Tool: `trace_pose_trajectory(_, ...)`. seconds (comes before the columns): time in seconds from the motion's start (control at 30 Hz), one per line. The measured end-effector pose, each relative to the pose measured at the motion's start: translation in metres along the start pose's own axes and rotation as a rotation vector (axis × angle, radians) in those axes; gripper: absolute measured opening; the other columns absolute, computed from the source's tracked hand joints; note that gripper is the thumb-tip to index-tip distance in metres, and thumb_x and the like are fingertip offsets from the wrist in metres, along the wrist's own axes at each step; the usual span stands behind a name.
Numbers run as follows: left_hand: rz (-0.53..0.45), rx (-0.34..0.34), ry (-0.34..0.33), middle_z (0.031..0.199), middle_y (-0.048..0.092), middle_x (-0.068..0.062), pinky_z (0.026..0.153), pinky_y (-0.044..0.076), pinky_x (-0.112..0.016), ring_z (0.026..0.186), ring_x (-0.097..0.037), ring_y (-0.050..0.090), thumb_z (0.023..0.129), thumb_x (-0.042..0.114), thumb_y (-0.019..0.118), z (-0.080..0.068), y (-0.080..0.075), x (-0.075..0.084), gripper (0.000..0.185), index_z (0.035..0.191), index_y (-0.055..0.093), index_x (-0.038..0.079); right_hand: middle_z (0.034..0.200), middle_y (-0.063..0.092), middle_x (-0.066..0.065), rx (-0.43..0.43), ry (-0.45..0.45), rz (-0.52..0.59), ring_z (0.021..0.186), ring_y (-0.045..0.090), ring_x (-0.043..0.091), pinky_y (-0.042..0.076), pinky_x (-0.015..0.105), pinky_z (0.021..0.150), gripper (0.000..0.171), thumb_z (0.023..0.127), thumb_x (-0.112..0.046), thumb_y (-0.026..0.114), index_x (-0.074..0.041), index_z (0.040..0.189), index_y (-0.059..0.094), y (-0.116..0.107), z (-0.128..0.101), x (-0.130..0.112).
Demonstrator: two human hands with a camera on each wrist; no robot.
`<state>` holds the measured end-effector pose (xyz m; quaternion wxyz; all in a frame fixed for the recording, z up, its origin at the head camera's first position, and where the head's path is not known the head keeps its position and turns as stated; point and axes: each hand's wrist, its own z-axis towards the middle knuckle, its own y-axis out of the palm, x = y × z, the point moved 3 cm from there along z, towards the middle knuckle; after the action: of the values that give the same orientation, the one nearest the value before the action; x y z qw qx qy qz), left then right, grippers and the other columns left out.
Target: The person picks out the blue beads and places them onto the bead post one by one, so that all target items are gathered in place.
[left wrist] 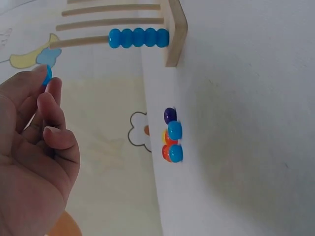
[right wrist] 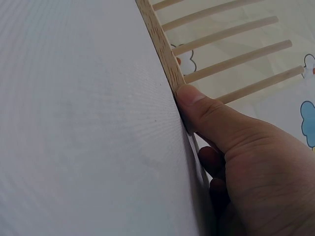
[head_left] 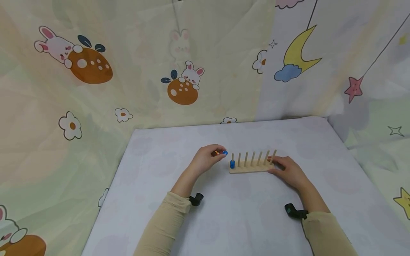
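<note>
My left hand (head_left: 206, 157) pinches a blue bead (head_left: 225, 152) between thumb and fingertips, just left of a wooden peg rack (head_left: 250, 170). In the left wrist view most of that bead is hidden by the thumb and finger. The rack has a row of upright pegs; on its leftmost peg sits a stack of several blue beads (left wrist: 139, 38), and bare wood shows above them. My right hand (head_left: 288, 171) grips the right end of the rack's base, its thumb (right wrist: 194, 101) on the near edge. The other pegs carry no beads.
Beyond the left hand, loose beads lie in a small cluster on the white table: a purple bead (left wrist: 170, 115), blue beads (left wrist: 175, 130) and orange and yellow ones. Patterned cloth (head_left: 224, 71) hangs behind the table's back edge and along its sides.
</note>
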<state>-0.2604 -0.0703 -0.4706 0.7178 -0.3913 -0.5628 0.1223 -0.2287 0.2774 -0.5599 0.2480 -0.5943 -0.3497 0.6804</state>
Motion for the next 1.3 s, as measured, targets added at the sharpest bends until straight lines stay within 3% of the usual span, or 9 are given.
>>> trace_pose_trajectory(0.5,-0.024,-0.003,0.042,0.101,0.068,0.009,0.067,0.051,-0.022,0.084,-0.007,0.06,0.095,0.035,0.066,0.005,0.005,0.021,0.023,0.115,0.07,0.024,0.128,0.06,0.017,0.006,-0.008,-0.01,0.119,0.051,0.036,0.038,0.06,0.101,0.053,0.088,-0.044,0.073,-0.016,0.132,0.061,0.0,-0.001,-0.001)
trace_pose_trajectory(1.3,-0.006,-0.031,0.046,0.1,0.068,0.011,0.067,0.05,-0.021,0.083,-0.005,0.06,0.095,0.034,0.066,0.009,0.015,0.019,0.02,0.114,0.07,0.026,0.129,0.06,0.014,0.013,-0.001,-0.019,0.121,0.05,0.035,0.037,0.059,0.102,0.052,0.088,-0.045,0.072,-0.018,0.13,0.062,0.003,0.001,0.001)
